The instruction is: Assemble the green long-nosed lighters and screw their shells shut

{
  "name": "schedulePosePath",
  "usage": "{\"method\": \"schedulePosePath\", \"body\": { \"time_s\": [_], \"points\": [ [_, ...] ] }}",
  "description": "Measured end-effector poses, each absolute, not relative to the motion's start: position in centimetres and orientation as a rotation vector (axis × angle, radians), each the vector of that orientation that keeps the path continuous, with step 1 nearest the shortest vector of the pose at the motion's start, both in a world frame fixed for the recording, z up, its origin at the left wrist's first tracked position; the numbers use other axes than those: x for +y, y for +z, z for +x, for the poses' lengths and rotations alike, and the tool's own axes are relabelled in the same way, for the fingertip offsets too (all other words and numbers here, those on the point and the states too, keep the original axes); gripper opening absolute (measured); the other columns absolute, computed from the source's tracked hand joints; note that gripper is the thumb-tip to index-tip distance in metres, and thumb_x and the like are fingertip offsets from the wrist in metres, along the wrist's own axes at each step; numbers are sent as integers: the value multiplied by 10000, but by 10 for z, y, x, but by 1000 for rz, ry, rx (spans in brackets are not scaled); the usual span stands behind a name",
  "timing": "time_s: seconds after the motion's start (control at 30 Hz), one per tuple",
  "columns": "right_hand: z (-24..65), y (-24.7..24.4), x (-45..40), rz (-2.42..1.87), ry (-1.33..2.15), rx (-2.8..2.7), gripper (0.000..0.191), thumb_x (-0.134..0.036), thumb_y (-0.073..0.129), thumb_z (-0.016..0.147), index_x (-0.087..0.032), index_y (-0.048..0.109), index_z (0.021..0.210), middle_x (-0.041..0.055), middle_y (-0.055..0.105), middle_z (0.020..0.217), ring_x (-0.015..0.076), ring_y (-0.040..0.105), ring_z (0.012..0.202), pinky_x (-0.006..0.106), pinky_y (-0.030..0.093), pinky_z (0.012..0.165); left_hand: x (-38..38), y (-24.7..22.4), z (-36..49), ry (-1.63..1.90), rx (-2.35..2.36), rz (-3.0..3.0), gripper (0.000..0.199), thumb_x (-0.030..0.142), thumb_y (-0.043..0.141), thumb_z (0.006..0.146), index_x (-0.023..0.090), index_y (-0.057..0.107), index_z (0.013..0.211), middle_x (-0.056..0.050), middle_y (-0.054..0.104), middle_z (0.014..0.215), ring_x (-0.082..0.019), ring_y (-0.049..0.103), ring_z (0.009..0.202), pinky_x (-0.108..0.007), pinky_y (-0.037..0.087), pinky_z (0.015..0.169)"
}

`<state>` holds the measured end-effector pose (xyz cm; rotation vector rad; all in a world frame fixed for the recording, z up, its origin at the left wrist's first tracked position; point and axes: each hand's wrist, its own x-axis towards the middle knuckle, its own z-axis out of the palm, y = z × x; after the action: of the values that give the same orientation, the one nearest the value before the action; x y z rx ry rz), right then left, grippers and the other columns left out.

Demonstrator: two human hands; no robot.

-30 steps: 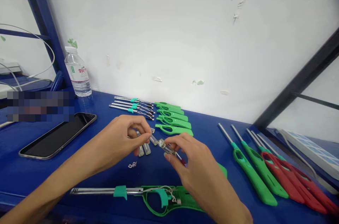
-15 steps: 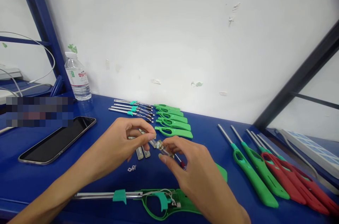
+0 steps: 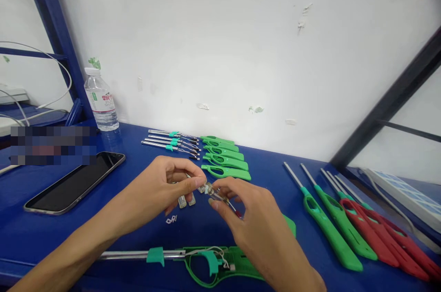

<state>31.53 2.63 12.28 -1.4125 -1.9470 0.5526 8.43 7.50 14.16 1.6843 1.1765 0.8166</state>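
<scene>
My right hand grips a small clear lighter fuel tank with a valve on its upper end and something red near its lower end. My left hand has thumb and forefinger pinched at the valve end, by a tiny whitish piece; whether the fingers hold that piece is hard to see. Behind the left fingers lie other clear fuel tanks, partly hidden. Small white clips rest below that hand. Nearest me lies an opened green lighter with metal tube, teal trigger and wires showing, partly covered by the right hand.
Metal tubes with teal pieces and green handle shells are lined up at the back. Finished-looking green and red lighters lie on the right. A phone and a water bottle stand at the left.
My left hand has shifted slightly right, its fingertips now closer to the valve end. The fuel tank in my right hand has tilted a little.
</scene>
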Motion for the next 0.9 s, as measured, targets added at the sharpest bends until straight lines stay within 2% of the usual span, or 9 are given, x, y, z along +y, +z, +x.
{"method": "schedulePosePath", "body": {
  "time_s": [0.4,0.67,0.9],
  "points": [
    [316,120,28,-1406,509,-1953,156,-207,824,1110,-333,895,1171,-33,923,1141,272,875,1026,397,563,933,69,146,83,821,1169,1692,447,700,916,917,258,893,979,17,714,677,-149,597,524,-226,470,449],
    [317,119,28,-1399,481,-1960,169,-190,846,1107,-336,900,1172,-52,921,1136,267,875,1021,411,569,934,70,145,84,831,1151,1729,430,678,904,936,251,881,978,47,610,598,-125,506,471,-209,373,395],
    [317,115,29,-1348,450,-1948,200,-177,842,1115,-345,917,1193,-39,938,1148,276,896,1016,436,630,970,72,140,84,882,1041,1765,325,567,883,997,252,833,1060,55,616,630,-142,583,553,-196,356,430]
  ]
}}
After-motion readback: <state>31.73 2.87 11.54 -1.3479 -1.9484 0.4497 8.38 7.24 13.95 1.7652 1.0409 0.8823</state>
